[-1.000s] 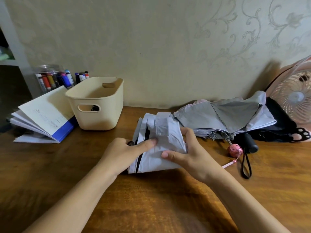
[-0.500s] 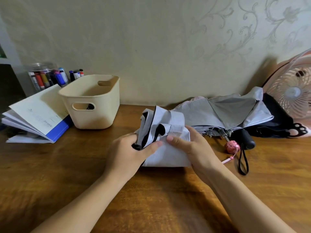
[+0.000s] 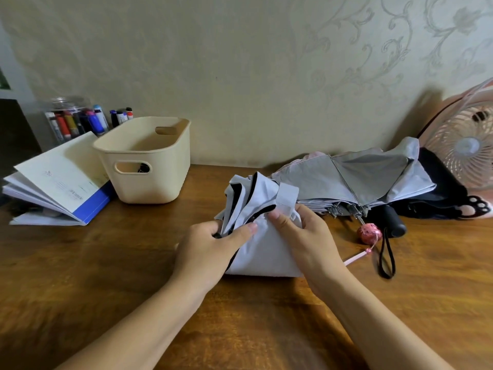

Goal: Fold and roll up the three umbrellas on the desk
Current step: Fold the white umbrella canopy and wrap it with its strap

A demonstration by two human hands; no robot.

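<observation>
**Gripping the pale umbrella in both hands**

Far left of the fingers (image 3: pixel 245 231), an open booklet (image 3: pixel 61 177) lies on the bench (image 3: pixel 80 263), with a jar of markers (image 3: pixel 72 121) behind it and a cream basket (image 3: pixel 149 180) beside it. The left hand (image 3: pixel 205 252) curls round the bundled folds of the pale umbrella (image 3: pixel 264 257), thumb across the cloth. That umbrella rests on the bench between the two hands, its strap (image 3: pixel 286 198) loose just above the fingers. The right hand (image 3: pixel 309 241) pinches the cloth at the strap's base. Right of the fingers lie a half-collapsed grey umbrella (image 3: pixel 346 180) with a pink handle (image 3: pixel 369 232) and, behind it, a black umbrella (image 3: pixel 437 188). A pink fan (image 3: pixel 464 145) stands furthest right.
</observation>
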